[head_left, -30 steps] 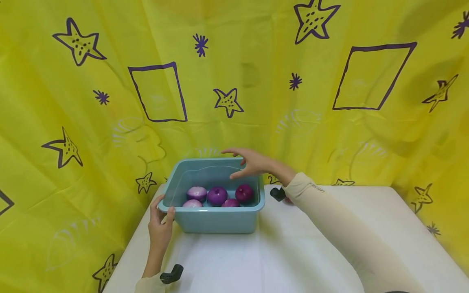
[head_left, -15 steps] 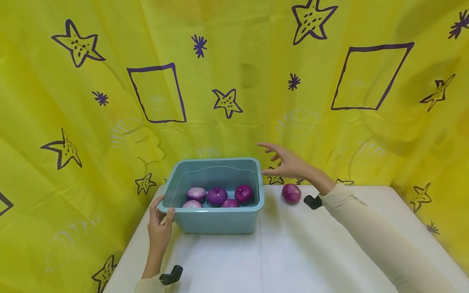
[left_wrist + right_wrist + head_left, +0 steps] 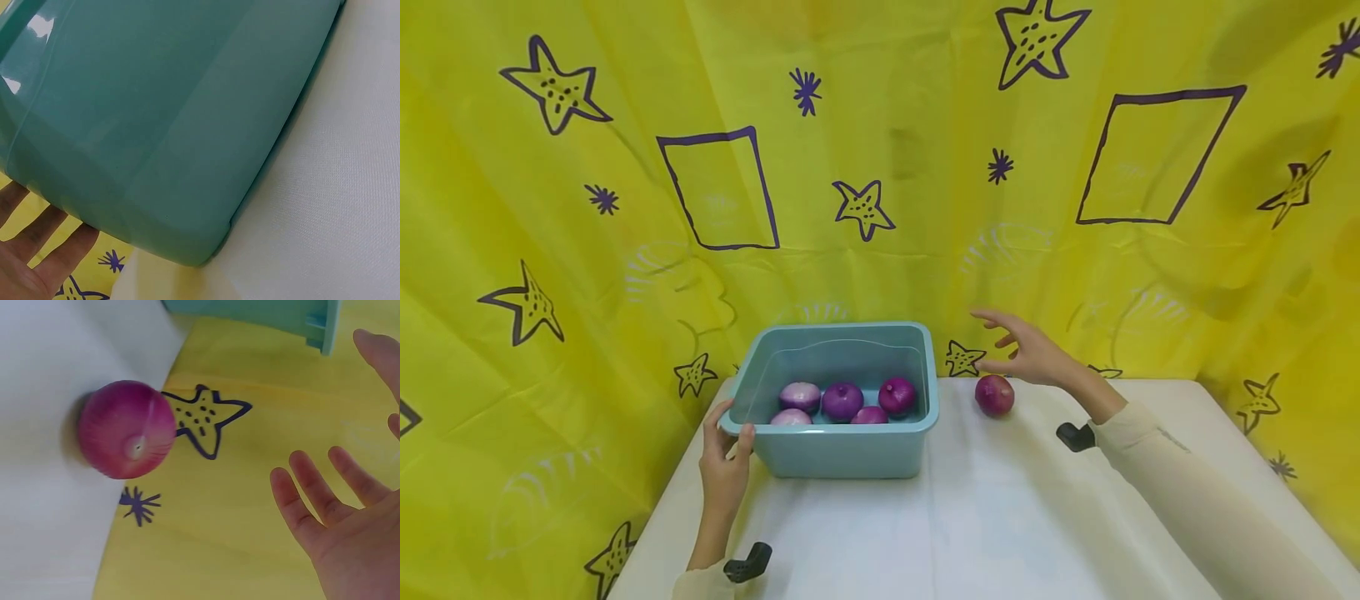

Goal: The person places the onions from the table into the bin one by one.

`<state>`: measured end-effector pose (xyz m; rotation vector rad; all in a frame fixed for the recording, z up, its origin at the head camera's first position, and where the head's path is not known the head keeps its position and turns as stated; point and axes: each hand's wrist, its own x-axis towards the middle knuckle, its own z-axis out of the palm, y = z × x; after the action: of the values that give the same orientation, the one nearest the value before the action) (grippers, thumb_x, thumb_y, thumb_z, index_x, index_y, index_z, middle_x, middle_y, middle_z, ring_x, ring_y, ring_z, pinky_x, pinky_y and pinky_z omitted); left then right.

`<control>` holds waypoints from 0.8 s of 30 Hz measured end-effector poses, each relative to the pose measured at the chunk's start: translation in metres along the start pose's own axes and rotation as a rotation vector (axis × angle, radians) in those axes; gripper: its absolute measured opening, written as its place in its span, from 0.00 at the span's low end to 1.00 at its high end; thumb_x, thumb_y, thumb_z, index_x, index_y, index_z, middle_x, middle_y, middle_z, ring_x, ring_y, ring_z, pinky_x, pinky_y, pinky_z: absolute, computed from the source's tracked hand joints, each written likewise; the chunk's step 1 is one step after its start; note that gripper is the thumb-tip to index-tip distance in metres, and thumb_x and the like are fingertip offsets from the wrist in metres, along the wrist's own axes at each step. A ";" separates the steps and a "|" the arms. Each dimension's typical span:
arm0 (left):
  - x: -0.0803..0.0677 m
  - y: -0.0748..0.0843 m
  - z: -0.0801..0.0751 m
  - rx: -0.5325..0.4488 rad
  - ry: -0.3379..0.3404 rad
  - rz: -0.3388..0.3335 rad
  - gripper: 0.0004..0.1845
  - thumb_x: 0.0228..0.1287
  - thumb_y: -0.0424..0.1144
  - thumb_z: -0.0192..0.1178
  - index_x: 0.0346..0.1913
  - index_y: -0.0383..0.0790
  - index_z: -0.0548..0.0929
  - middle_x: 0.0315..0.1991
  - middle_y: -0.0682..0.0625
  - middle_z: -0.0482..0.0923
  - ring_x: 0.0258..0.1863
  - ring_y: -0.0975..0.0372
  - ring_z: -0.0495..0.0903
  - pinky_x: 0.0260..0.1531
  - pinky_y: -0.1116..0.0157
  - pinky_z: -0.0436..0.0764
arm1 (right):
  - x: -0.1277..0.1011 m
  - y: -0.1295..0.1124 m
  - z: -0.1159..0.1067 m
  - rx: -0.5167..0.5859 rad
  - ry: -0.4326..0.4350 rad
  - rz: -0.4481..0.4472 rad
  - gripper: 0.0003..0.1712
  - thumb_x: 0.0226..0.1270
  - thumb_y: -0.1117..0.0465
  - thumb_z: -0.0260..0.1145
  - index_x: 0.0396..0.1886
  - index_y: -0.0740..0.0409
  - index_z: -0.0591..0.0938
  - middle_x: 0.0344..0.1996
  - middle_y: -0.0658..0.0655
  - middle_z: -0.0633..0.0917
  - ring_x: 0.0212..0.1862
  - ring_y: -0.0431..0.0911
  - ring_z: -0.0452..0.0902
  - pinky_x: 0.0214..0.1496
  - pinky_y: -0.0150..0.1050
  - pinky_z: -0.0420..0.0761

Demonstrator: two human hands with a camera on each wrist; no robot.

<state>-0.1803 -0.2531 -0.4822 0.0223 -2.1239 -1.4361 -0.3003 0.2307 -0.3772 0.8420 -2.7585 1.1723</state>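
A blue-green plastic bin [image 3: 838, 454] stands on the table with several purple onions [image 3: 843, 402] inside, some paler than others. My left hand [image 3: 724, 475] holds the bin's front left corner, thumb at the front rim and fingers along the left side; the left wrist view shows those fingers [image 3: 65, 253] against the bin wall. To the right of the bin, a single red onion [image 3: 995, 396] lies on the table near its back edge. Just above and to the right of that onion, my right hand [image 3: 1037, 354] hovers with fingers spread and nothing in it.
The white table [image 3: 1000, 517] ends at the back against a yellow curtain [image 3: 925, 208] printed with stars and squares. This curtain also hangs along the left and right sides. A dark wrist device [image 3: 1077, 437] sits at each cuff.
My right hand has moved right from over the bin to beside the single onion, which its sleeve had mostly covered. My left hand keeps its hold on the bin.
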 end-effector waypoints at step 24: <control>0.001 0.001 0.000 0.009 0.004 0.010 0.27 0.76 0.34 0.57 0.74 0.45 0.65 0.68 0.33 0.74 0.61 0.38 0.78 0.57 0.48 0.80 | -0.027 0.075 0.051 -0.026 -0.030 0.078 0.26 0.63 0.64 0.76 0.60 0.65 0.82 0.55 0.68 0.82 0.53 0.64 0.79 0.54 0.61 0.83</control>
<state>-0.1805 -0.2532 -0.4810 0.0180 -2.1242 -1.4198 -0.3043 0.2515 -0.4692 0.7619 -2.8491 1.1418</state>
